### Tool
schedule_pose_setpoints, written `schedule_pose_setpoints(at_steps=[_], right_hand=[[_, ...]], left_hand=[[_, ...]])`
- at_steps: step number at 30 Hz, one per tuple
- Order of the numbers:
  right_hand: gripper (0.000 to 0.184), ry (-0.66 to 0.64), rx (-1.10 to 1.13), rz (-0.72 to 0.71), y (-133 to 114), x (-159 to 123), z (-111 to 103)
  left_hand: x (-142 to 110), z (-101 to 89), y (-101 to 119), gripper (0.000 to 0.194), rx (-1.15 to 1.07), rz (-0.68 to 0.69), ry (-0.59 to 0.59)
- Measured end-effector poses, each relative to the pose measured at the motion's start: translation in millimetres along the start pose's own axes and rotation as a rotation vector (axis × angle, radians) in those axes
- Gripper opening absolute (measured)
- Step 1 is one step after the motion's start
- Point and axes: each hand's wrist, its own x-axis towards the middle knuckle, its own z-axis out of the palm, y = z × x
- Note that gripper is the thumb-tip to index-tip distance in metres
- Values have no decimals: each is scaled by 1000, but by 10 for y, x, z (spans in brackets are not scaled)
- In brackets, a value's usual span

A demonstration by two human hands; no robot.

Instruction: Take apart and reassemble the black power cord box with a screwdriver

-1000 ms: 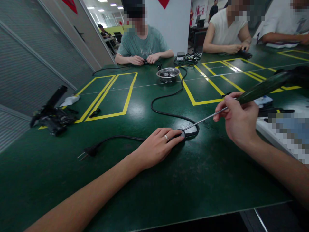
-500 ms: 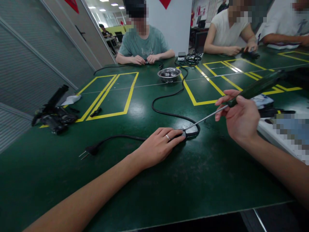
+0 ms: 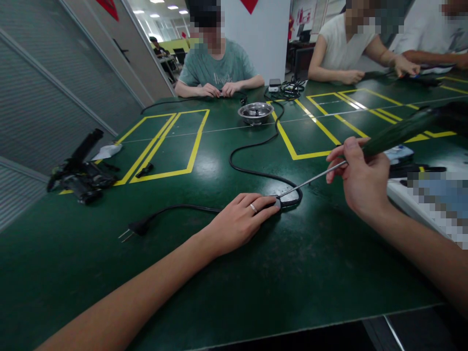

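Pwr cord [image 3: 256, 172] on yel-taped grn table [image 3: 310, 273], wht pillar [image 3: 265, 41] bhnd

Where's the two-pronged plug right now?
In the head view, the plug lies left of centre on the green table, at the end of the black cord that runs to the left hand.

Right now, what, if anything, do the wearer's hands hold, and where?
Right hand: screwdriver, by its handle, near the shaft. Left hand: grey housing on cord, from above.

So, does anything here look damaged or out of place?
The visible cord looks undamaged, but the black pile at far left looks jumbled, and a small black piece lies partly over yellow tape.
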Motion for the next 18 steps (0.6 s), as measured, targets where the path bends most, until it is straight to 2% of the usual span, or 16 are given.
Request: schedule_pose_setpoints(at_steps=[7,10,14,18], right_hand=[[8,-76,151,126,-13,9,-43],[16,-120,242,147,-21,6,-77],[22,-138,253,144,-34,8,-89],[18,-107,173,83,-58,6,-66]], left_hand=[[-1,0,5,45,8,-6,0],[1,-5,8,44,14,-11,-1],[-1,-2,8,45,14,-4,6],[0,-1,7,45,11,-3,12]])
